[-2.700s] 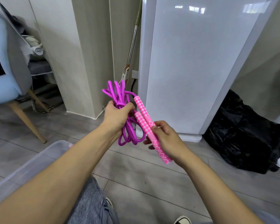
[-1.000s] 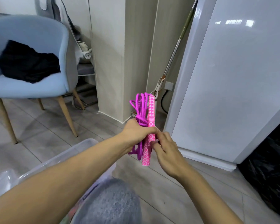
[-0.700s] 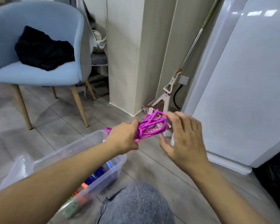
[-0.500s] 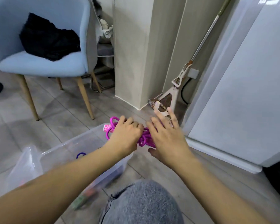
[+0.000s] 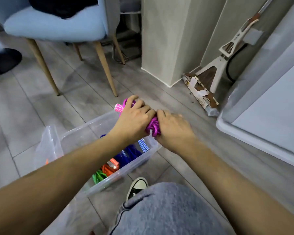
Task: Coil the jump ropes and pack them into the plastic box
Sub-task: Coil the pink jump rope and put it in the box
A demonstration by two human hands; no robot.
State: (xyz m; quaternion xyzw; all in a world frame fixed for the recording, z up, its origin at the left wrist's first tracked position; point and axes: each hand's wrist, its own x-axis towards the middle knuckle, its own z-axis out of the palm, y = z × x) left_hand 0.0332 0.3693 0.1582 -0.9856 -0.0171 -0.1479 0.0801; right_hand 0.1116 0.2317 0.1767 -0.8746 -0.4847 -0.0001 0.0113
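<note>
The clear plastic box (image 5: 109, 177) sits on the floor (image 5: 41, 106) right in front of the person's knee, close enough that both arms reach it without stretching, which looks like the reason it was set there. Inside it lie other coiled ropes, a blue one (image 5: 129, 154), an orange one (image 5: 109, 167) and a green one (image 5: 98, 177), laid side by side along its length, so the far end seems the spot left for the next. Over that far corner both hands meet around the purple jump rope (image 5: 153, 128): the left hand (image 5: 134, 119) has its grip curled over the bundle, and the right hand (image 5: 172, 128) closes on it from the other side, probably so the loops cannot spring apart on the way down. A pink patterned handle (image 5: 118, 108) pokes out past the left knuckles, just above the rim.
</note>
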